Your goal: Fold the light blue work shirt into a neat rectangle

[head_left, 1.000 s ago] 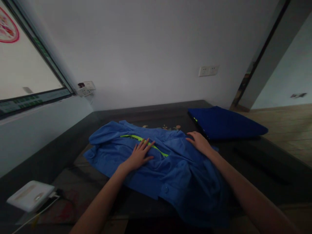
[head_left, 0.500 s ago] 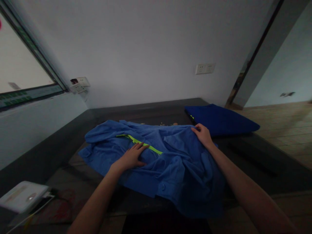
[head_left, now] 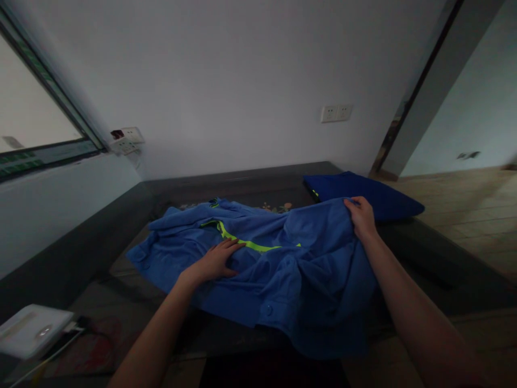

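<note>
A blue work jacket [head_left: 258, 288] with yellow-green reflective trim lies rumpled across a dark table, its buttoned cuff near the front edge. My left hand [head_left: 218, 261] rests flat on the jacket beside the bright strip, fingers stretched out. At the jacket's far right corner, my right hand [head_left: 361, 215] pinches the cloth between thumb and fingers and holds it raised and pulled taut. The front right part of the jacket hangs over the table edge.
Behind my right hand lies a folded darker blue garment [head_left: 367, 194]. A white box with a cable [head_left: 34, 328] stands at the left front of the dark table [head_left: 194, 183]. A wall with sockets [head_left: 336, 113] rises behind; a window is at the left.
My right hand has moved right, drawing the jacket's far right corner outward and up. More of the yellow-green trim shows. My left hand has stayed in nearly the same place on the cloth.
</note>
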